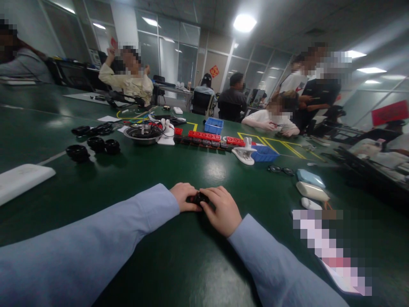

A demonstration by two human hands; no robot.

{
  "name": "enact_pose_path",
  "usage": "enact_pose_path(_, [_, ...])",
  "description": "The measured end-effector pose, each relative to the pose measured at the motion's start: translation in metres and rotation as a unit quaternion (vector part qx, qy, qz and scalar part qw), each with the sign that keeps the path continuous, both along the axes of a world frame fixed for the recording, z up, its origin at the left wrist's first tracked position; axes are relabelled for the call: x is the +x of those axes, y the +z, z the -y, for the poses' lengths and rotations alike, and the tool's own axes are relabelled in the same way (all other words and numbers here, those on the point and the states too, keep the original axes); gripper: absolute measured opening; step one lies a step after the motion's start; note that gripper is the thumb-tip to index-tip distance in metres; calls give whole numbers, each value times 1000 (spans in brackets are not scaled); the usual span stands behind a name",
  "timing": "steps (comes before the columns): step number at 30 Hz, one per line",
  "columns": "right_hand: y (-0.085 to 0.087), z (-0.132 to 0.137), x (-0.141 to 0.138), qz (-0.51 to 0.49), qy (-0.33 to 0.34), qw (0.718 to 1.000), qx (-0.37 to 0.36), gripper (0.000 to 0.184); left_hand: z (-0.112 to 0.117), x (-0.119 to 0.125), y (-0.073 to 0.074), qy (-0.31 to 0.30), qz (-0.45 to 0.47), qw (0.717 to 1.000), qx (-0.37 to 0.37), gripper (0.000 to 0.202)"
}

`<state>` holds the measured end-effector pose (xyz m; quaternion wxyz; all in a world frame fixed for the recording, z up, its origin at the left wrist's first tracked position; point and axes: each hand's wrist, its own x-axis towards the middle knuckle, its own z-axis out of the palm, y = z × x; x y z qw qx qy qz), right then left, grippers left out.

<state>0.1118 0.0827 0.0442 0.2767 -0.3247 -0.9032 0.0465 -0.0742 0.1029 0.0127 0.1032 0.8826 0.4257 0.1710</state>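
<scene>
Between my two hands, low over the green table [153,170], is a small glossy black object [200,198]. Its kind cannot be made out, since fingers cover most of it. My left hand [185,196] closes on its left end, thumb toward me. From the right, my right hand [223,209] grips the same piece with curled fingers and thumb. Farther left lie several black coiled bundles [77,153] that look like cables.
Beyond my hands stand a metal bowl [143,138] with black cables, a row of red blocks [204,135], a white clamp-like stand [244,153] and blue bins [265,153]. Glasses [280,170] and soft cases [311,190] lie right. A white object [24,181] sits left. People surround the table.
</scene>
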Motion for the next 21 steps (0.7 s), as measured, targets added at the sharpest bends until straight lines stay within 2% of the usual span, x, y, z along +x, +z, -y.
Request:
enact_pose_path(11, [0,1,-2,2,-54,998,-18,24,2,1,3,1,1,1000,-3,35])
enact_pose_path(17, [3,1,-3,-18,-63,998,2,42,2,1,1,4,-7,1000,1,36])
enact_pose_path(21, [2,2,-5,-12,-51,999,7,28,1,1,1,4,-10,1000,3,35])
